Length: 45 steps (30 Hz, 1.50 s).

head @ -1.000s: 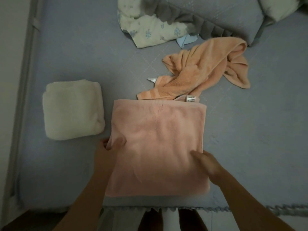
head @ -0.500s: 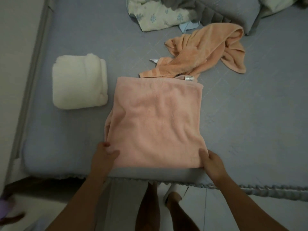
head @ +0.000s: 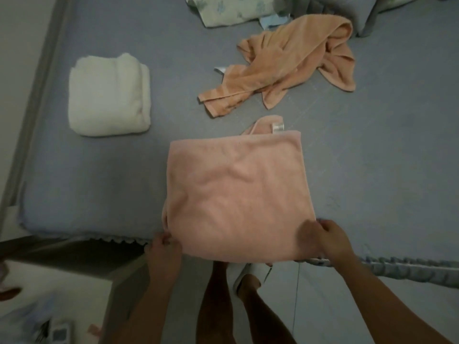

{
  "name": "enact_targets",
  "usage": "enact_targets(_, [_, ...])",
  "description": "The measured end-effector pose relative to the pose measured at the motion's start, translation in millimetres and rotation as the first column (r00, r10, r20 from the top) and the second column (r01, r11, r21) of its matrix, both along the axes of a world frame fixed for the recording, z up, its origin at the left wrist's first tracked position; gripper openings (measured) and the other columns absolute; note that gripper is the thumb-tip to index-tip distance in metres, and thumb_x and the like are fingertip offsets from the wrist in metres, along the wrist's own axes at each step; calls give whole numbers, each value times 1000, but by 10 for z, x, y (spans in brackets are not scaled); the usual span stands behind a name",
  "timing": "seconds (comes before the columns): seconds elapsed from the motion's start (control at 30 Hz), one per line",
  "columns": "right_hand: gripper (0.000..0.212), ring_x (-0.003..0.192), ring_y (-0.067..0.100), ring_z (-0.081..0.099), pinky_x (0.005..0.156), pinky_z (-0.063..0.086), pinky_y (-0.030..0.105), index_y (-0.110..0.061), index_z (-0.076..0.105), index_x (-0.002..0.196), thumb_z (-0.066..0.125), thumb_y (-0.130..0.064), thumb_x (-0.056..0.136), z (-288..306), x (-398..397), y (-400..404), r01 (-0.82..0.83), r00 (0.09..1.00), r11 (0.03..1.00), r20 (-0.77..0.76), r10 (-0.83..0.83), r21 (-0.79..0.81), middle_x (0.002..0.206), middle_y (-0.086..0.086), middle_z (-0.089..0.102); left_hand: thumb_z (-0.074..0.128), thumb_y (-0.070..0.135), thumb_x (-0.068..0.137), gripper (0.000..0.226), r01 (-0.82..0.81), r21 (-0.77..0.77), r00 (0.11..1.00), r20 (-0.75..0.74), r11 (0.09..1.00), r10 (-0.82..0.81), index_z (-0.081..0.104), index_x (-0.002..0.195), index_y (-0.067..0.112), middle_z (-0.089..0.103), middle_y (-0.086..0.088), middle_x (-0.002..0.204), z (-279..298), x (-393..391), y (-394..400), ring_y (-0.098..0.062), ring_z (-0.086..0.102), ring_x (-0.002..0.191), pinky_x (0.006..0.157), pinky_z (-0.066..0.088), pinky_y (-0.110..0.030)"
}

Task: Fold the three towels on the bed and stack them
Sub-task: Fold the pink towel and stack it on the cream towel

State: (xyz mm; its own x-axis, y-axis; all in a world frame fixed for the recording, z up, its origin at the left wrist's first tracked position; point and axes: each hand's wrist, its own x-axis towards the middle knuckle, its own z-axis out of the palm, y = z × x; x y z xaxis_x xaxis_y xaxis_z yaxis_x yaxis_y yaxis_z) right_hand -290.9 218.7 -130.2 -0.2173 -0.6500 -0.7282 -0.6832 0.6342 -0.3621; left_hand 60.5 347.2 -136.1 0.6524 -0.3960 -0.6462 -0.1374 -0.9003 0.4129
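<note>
A pink towel (head: 236,194), folded into a rough square, lies on the grey-blue bed (head: 372,157) with its near edge hanging over the bed's front edge. My left hand (head: 162,249) grips its near left corner. My right hand (head: 323,238) grips its near right corner. A white label and a loose flap stick out at its far edge. A folded white towel (head: 109,95) sits at the left of the bed. An orange towel (head: 285,65) lies crumpled behind the pink one.
A patterned cloth (head: 223,8) and grey pillows (head: 347,6) lie at the head of the bed. The wall (head: 19,58) runs along the bed's left side. My legs (head: 236,306) stand on the floor below the bed's frilled front edge (head: 409,266).
Both hands slid from the towel's top surface to its near corners and pulled it toward me. It has come away from the orange towel and overhangs the bed edge.
</note>
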Motion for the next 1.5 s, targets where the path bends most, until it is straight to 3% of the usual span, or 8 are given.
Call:
enact_targets(0.37, [26, 64, 15, 52, 56, 36, 28, -18, 55, 75, 52, -41, 86, 83, 860, -1339, -6, 996, 978, 90, 25, -206, 67, -6, 55, 59, 28, 88, 34, -58, -156, 998, -38, 986, 53, 61, 111, 3, 67, -17, 102, 79, 420, -1540, -34, 64, 97, 80, 52, -46])
enact_targets(0.57, [53, 120, 38, 51, 100, 41, 44, -7, 48, 135, 61, -29, 88, 216, 1169, -1727, -157, 980, 895, -175, 90, -417, 132, 20, 54, 50, 10, 64, 34, -77, -261, 897, -440, 962, -47, 68, 93, 14, 67, -2, 81, 255, 465, -1804, -18, 60, 74, 67, 46, -31])
enact_targets(0.73, [57, 120, 27, 50, 98, 40, 44, -23, 47, 132, 66, -34, 80, 429, 1757, -1499, -690, 663, 496, -184, 726, -526, 136, 5, 54, 46, -3, 76, 56, 376, -488, 790, -275, 788, -548, 68, 90, 47, 67, 21, 93, 308, 306, -1586, 3, 62, 91, 79, 49, -20])
enact_targets(0.97, [72, 122, 28, 51, 90, 47, 40, -25, 27, 151, 59, -24, 87, 179, 2086, -1589, -688, 709, 654, -103, 697, -314, 148, 3, 42, 42, 21, 74, 33, 624, -247, 781, 149, 742, -607, 65, 97, 18, 50, -4, 132, 141, 574, -1775, -23, 43, 122, 97, 34, -30])
enact_targets(1.1, [51, 101, 26, 61, 77, 53, 38, -25, 41, 138, 57, -26, 90, 155, 2152, -1663, -740, 656, 617, -83, 750, -269, 129, 3, 49, 64, 27, 86, 49, 839, 47, 509, 283, 542, -813, 50, 133, 30, 50, 0, 134, -24, 746, -2068, -26, 42, 123, 97, 26, -40])
enact_targets(1.2, [14, 82, 24, 58, 67, 50, 39, -19, 57, 99, 56, -20, 86, 249, 2147, -1705, -676, 703, 638, -62, 709, -370, 100, 1, 52, 54, 40, 93, 24, 915, 79, 356, 306, 396, -883, 61, 114, 30, 61, 3, 115, -56, 812, -2338, -24, 49, 111, 89, 22, -38])
enact_targets(1.37, [10, 70, 12, 50, 61, 45, 35, -27, 50, 84, 56, -25, 76, 462, 2183, -1553, -558, 764, 676, 21, 645, -481, 86, -7, 51, 61, 20, 90, 11, 460, -331, 875, 327, 824, -358, 66, 95, 11, 70, -11, 94, 65, 1132, -2555, -29, 63, 91, 80, 38, -33])
enact_targets(1.5, [11, 74, 22, 55, 64, 48, 39, -23, 50, 86, 58, -31, 85, 350, 2403, -1537, -596, 769, 698, -33, 638, -397, 93, -4, 48, 60, 4, 85, 23, 424, -297, 898, 258, 856, -355, 63, 108, 5, 63, -18, 107, 89, 1145, -2420, -34, 58, 103, 91, 41, -34])
